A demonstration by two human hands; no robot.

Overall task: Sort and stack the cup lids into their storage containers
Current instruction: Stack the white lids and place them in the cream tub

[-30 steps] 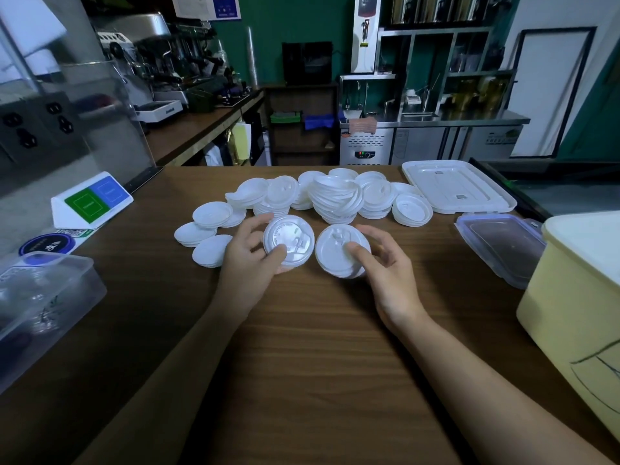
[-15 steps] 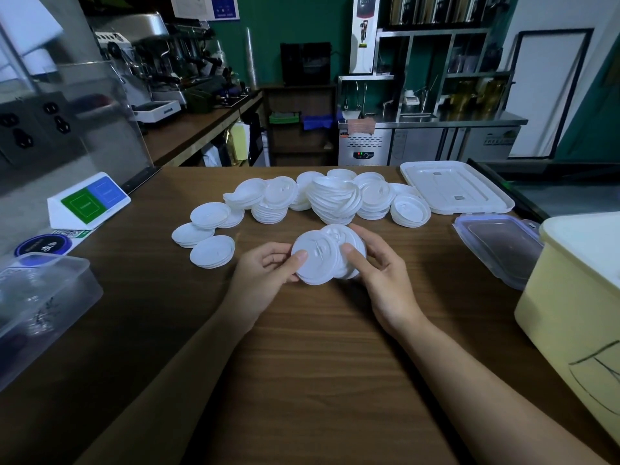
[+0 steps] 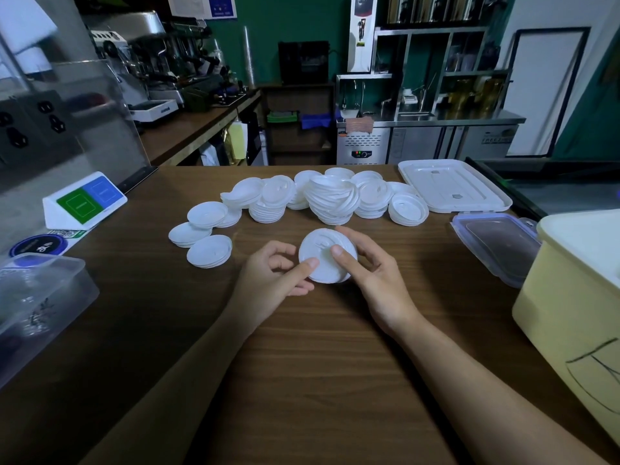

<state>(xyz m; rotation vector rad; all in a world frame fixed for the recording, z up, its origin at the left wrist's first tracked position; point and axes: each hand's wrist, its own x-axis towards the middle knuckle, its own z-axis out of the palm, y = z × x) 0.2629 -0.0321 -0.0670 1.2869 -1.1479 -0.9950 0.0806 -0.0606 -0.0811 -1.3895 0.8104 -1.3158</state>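
On the brown wooden counter [image 3: 302, 380] both hands hold a small lid stack [image 3: 322, 260]. The right hand [image 3: 379, 286] curls its fingers round the stack and the left hand [image 3: 268, 286] pinches its rim. Behind the stack lie loose lid piles [image 3: 332, 203], to its right stands a yellow bin [image 3: 577, 313], and far behind it are steel fridges [image 3: 419, 146].

Cup lids [image 3: 335, 199], white, round: leaning piles in a row across the far counter, three short stacks [image 3: 206, 251] at their left. One small stack [image 3: 318, 243], tilted, gripped between left hand [image 3: 268, 280] and right hand [image 3: 375, 280]. Clear tub [image 3: 50, 297] at left edge, yellow bin [image 3: 563, 313] at right edge.
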